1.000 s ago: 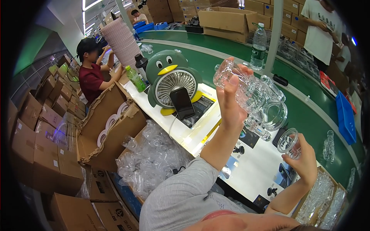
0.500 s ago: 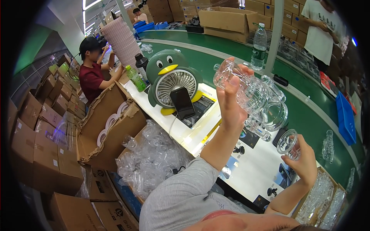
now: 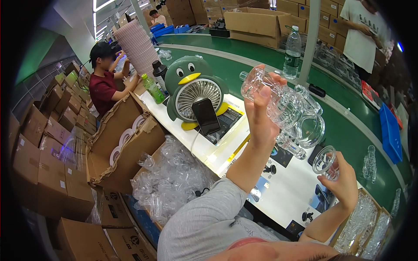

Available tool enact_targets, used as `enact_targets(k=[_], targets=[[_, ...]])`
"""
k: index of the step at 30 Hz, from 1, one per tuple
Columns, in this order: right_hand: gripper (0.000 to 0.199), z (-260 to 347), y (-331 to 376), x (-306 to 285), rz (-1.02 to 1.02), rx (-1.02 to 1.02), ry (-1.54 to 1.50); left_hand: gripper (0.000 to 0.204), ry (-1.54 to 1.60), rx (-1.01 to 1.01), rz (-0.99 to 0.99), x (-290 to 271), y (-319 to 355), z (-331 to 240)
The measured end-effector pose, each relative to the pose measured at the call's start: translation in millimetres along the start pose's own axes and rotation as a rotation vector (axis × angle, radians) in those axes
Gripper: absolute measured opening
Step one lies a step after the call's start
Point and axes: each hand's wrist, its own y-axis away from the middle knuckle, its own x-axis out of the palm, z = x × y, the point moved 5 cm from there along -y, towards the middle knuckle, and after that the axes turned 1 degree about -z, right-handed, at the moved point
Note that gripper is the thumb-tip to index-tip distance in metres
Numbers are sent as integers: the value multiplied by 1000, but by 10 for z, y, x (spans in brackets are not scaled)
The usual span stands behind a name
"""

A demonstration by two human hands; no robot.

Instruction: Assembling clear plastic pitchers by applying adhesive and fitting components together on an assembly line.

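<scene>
At the lower right, the right hand [image 3: 346, 182] grips a clear cup-like piece [image 3: 324, 161] at its side, thumb and fingers narrowed onto the wall, the round rim turned toward the left hand. The left hand [image 3: 260, 112] is raised higher, its fingers wrapped around one end of a cluster of clear moulded parts [image 3: 298, 115]; the cluster hangs over the edge of the white worktop [image 3: 292, 176], just beside the cup-like piece, with a gap between the two. The clear parts overlap, so their number cannot be told with confidence. A heap of clear pieces [image 3: 167, 187] lies to the left of the grey sleeve [image 3: 213, 202]. A torn carton [image 3: 137, 158] beyond it contains white rings [image 3: 126, 138]. On the worktop stands a green penguin-shaped fan [image 3: 202, 71], a dark phone [image 3: 206, 116] upright before it. Past these runs a green belt [image 3: 339, 126], bearing a clear water bottle [image 3: 292, 52] and, farther right, a blue tray [image 3: 389, 132]. A co-worker in dark red [image 3: 102, 93] sits at upper left, beside a tall pink stack [image 3: 137, 43].
</scene>
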Motion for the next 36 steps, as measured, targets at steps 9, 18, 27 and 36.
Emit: enact_targets(k=[9,18,27,36], targets=[[56,-12,-3,-6,2,-2,1,52,-10,3,5,27,13,-9],[56,-69,78,-17,-19,-8,29,47,4,14,26,37,28,14],[57,-6,-53,-113,-206,-101,84,50,16,27,-25,17,-60,48],[51,16,42,-109,-312,-159,137,48,516,-190,97,105,-6,224]])
